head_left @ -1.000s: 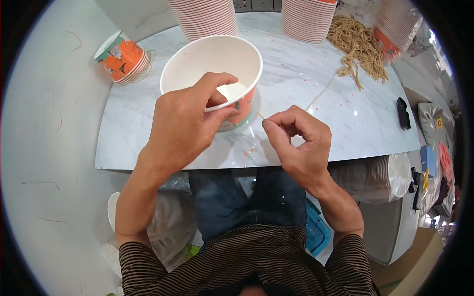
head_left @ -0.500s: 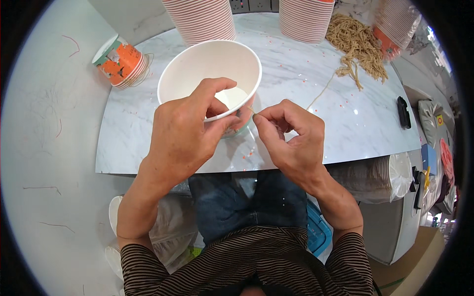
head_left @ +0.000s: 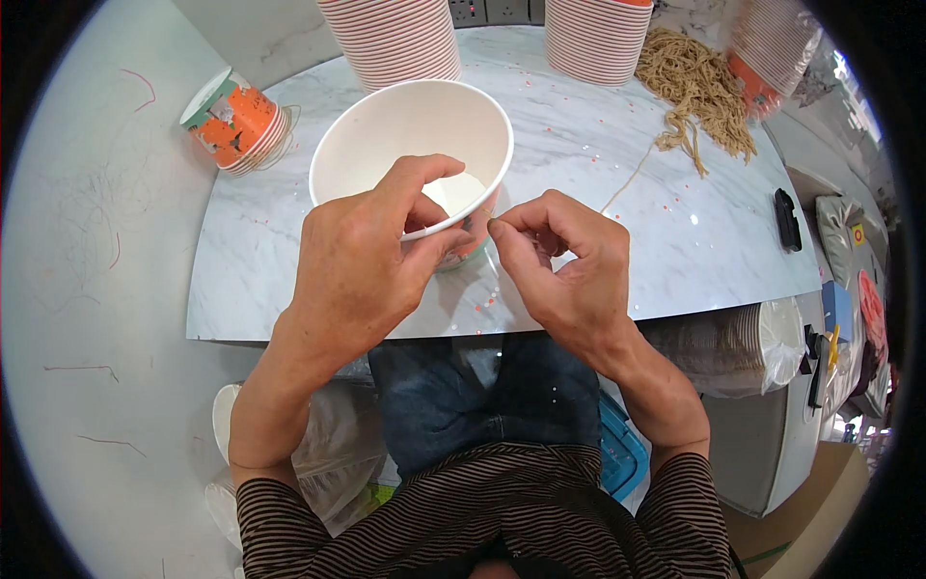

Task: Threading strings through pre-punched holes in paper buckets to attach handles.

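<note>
A large paper bucket point(head_left: 386, 125), white inside with an orange and green printed outside, stands tilted on the marbled table. Its near rim is gripped by my left hand point(head_left: 362, 256), with the fingers inside and the thumb on the outer wall. At the bucket's right side, my right hand point(head_left: 569, 261) pinches the end of a thin tan string point(head_left: 632, 181) between thumb and forefinger. The string runs from behind that hand to a heap of tan string point(head_left: 690, 82) at the back right. My right fingertips are close to the bucket's wall; whether they touch it I cannot tell.
Tall stacks of nested paper buckets point(head_left: 391, 39) point(head_left: 598, 39) rise at the back. Several orange and green buckets point(head_left: 241, 121) lie nested at the left, with string beside them. A black object point(head_left: 788, 220) lies at the right edge. Wrapped buckets point(head_left: 743, 347) sit below the tabletop.
My right hand has shifted slightly left and up, nearer the bucket's wall. The bucket has moved very slightly right; my left hand keeps its hold on the rim.
</note>
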The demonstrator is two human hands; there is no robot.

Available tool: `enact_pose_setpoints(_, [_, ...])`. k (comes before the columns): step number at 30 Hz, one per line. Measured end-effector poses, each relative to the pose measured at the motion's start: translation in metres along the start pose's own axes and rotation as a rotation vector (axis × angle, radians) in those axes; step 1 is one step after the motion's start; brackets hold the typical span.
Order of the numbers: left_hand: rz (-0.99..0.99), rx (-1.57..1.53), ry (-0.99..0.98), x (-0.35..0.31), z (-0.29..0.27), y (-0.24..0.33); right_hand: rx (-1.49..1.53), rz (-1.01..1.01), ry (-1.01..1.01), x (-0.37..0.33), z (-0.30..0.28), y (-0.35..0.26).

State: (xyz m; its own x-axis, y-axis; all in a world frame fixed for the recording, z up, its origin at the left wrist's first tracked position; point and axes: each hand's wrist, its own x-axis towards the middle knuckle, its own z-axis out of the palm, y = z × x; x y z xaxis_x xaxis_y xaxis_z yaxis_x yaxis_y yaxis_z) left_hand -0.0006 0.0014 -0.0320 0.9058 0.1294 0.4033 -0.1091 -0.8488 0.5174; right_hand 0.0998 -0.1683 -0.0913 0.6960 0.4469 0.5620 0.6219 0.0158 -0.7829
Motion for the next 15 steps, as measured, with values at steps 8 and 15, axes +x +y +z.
enact_pose_setpoints(8, [-0.010, 0.000, -0.020, 0.000, -0.002, 0.003, -0.021, 0.009, -0.054, 0.003, 0.000, 0.002])
enact_pose_setpoints(15, [0.036, -0.224, -0.025, 0.006, -0.011, -0.002, -0.032, 0.005, -0.064, 0.005, 0.001, -0.001])
